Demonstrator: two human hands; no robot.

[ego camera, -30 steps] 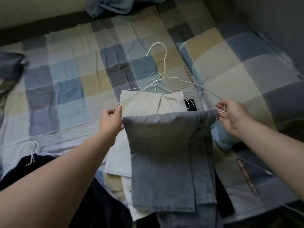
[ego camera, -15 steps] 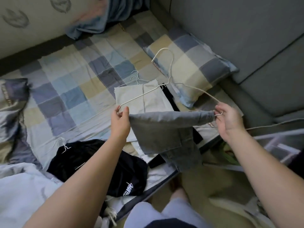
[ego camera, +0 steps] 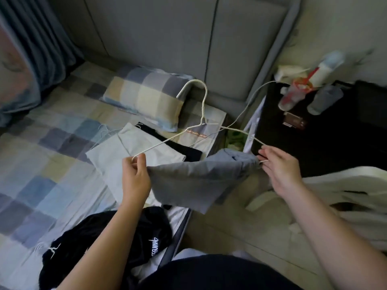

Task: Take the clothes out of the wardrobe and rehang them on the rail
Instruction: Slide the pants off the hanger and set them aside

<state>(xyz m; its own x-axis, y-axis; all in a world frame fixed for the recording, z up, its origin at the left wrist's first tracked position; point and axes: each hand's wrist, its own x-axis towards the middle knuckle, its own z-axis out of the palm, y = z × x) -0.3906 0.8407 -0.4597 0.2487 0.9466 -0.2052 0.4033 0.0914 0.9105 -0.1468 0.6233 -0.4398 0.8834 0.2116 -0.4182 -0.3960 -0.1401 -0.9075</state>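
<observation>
A white wire hanger [ego camera: 202,114] is held up over the bed's edge, with grey-blue jeans [ego camera: 194,181] folded over its bottom bar. My left hand [ego camera: 136,178] grips the hanger's left corner. My right hand [ego camera: 278,170] pinches its right corner next to the jeans. A folded white garment [ego camera: 134,155] and a black one [ego camera: 186,148] lie on the checked bed [ego camera: 50,143] behind the hanger. Another black garment with white lettering [ego camera: 125,233] on a hanger lies at the bed's near edge, under my left forearm.
A checked pillow [ego camera: 144,95] lies against the grey headboard [ego camera: 159,34]. A black bedside unit [ego camera: 314,130] at right carries bottles [ego camera: 293,95] and a white cable. White fabric [ego camera: 351,197] lies at the right edge. A blue curtain [ego camera: 35,49] hangs at left.
The view has swung right from the bed toward the bedside unit. Both hands have carried the hanger with the jeans off the bed to the right, over the floor gap.
</observation>
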